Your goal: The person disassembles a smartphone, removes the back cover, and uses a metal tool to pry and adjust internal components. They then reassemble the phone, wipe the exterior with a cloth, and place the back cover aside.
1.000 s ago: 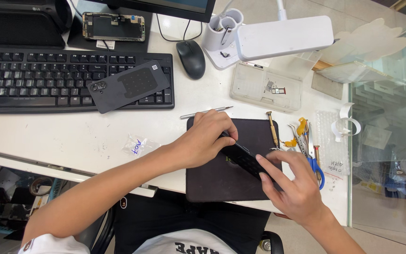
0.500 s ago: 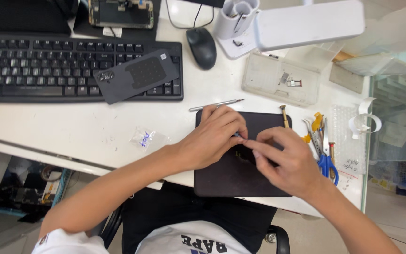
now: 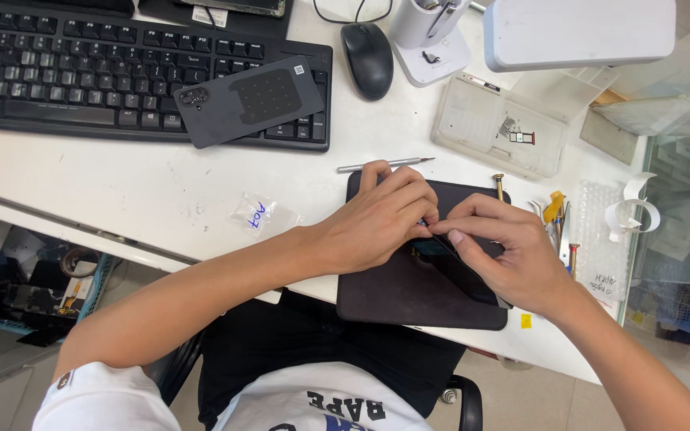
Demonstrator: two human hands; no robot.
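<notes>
the phone lies on the dark mat on the table, clamped between both hands: left hand pinches its top, right hand its side. best kept flat, pressure light and even.

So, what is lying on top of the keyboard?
A dark phone back cover lies on the black keyboard, inner side up, over its right end. The keys beneath it are covered, so they cannot be seen.
</notes>
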